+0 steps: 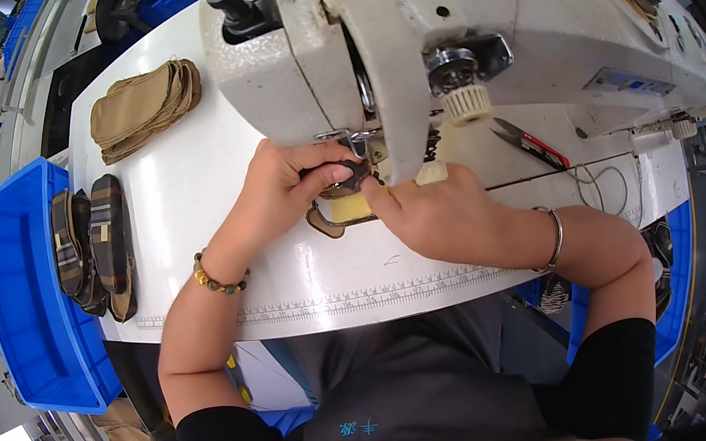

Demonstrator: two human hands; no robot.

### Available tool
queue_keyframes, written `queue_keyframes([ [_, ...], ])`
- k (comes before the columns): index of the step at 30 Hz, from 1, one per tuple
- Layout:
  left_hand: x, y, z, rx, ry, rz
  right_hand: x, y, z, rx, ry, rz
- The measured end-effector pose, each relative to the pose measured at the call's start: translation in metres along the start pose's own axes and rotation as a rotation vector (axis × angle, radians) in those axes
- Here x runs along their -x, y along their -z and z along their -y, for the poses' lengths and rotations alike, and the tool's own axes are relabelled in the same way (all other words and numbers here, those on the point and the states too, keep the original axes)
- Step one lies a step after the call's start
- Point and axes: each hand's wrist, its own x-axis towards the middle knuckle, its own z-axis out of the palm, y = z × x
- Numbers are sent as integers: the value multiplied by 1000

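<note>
Both my hands meet under the needle area of a white sewing machine point(318, 60). With thumb and fingers closed, my left hand point(278, 186) pinches a small dark fabric piece point(348, 177) beside the presser foot point(359, 144). My right hand point(435, 212) presses its closed fingers at the right edge of that same piece. A tan, dark-edged part of the work point(326, 223) sticks out below my left fingers, next to a yellow patch point(351, 208). My fingers hide much of the piece.
Tan fabric pieces point(142, 111) lie stacked at the table's back left. Striped padded pieces point(107, 232) sit at the left edge, by a blue bin point(32, 290). Red-handled snips point(535, 145) and loose thread point(601, 181) are to the right. A ruler strip point(338, 301) runs along the front.
</note>
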Motion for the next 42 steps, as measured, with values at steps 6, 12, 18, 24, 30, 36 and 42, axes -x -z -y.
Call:
queue_keyframes([
  [6, -2, 1, 8, 34, -2, 44, 2, -6, 2, -86, -103, 84],
  [12, 0, -2, -3, -187, -96, 36, 1, -5, 4, -204, -127, 81],
  [18, 0, -2, -9, -294, -166, 22, 0, -5, 5, -219, -118, 57],
  [24, -10, 0, 5, -319, -240, -86, -4, -11, -4, -28, -112, 105],
  [30, -16, 2, -17, -84, 43, -105, -6, -18, -11, 27, -101, 116],
  [36, -26, 10, -10, 78, 237, -49, -3, -22, -13, -28, -96, 80],
  [42, -22, 8, -10, -125, 113, -76, -6, -20, -15, -57, -91, 105],
])
